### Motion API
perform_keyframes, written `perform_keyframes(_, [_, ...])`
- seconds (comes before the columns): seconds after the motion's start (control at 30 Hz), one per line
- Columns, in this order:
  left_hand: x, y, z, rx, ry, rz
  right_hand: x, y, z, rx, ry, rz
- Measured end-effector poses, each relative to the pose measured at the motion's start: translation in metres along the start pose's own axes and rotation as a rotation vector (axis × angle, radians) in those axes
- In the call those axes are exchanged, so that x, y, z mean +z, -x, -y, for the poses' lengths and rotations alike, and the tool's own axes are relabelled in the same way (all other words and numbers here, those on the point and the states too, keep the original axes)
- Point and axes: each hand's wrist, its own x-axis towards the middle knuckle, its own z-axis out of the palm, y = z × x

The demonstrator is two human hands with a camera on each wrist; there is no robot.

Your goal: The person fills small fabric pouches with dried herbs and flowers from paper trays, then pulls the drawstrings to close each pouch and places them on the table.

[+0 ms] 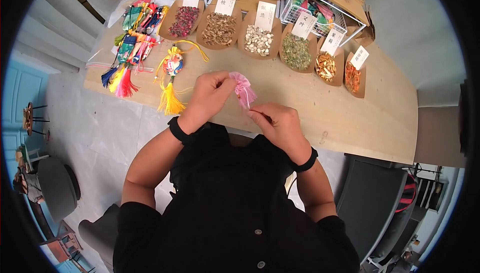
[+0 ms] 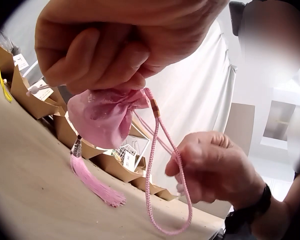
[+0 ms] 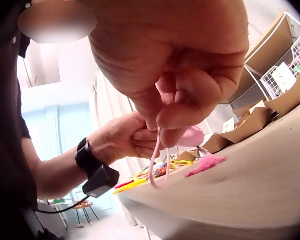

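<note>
A pink fabric sachet pouch [image 2: 97,120] is held up over the front part of the table. My left hand [image 1: 207,95] pinches its gathered neck between thumb and fingers. A pink tassel [image 2: 95,182] hangs from the pouch's bottom, and a braided cord loop [image 2: 149,175] with a gold-coloured band [image 2: 155,108] dangles from the neck. To the right, my right hand [image 1: 280,123] pinches a thin pink drawstring [image 3: 153,165] that runs from the neck. A small pale bead [image 2: 180,189] shows by its fingers in the left wrist view.
Brown paper trays of dried herbs and flowers, such as the rosebud tray [image 1: 184,21] and orange tray [image 1: 353,79], line the table's back with labels. At left lie a yellow-tasselled sachet [image 1: 172,65] and a pile of colourful sachets [image 1: 135,45]. A wire basket [image 1: 335,25] stands behind.
</note>
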Motion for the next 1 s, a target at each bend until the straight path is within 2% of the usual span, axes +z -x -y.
perform_keyframes(0.1, [0.005, 0.003, 0.004, -0.022, 0.022, -0.017, -0.004, -0.003, 0.012, 0.166, -0.103, -0.062])
perform_keyframes(0.2, [0.011, 0.007, -0.001, -0.013, 0.08, -0.026, 0.002, -0.014, 0.013, 0.171, -0.137, -0.243])
perform_keyframes(0.4, [0.018, 0.014, -0.005, -0.06, 0.007, 0.035, 0.013, -0.025, 0.013, 0.193, -0.258, -0.183])
perform_keyframes(0.5, [0.025, 0.013, 0.006, -0.027, 0.127, -0.012, 0.017, -0.025, 0.012, 0.297, -0.415, -0.171])
perform_keyframes(0.6, [0.026, 0.013, 0.013, 0.014, 0.124, 0.051, 0.016, -0.021, 0.003, 0.327, -0.421, -0.135])
perform_keyframes(0.7, [0.022, 0.014, 0.006, -0.05, 0.036, 0.185, 0.013, -0.02, 0.002, 0.377, -0.429, -0.153])
perform_keyframes(0.9, [0.015, 0.013, -0.001, 0.041, -0.308, 0.173, 0.014, -0.018, 0.006, 0.323, -0.332, -0.194])
perform_keyframes(1.0, [0.012, 0.014, -0.009, 0.032, -0.361, 0.175, 0.02, -0.013, 0.004, 0.244, -0.268, -0.23])
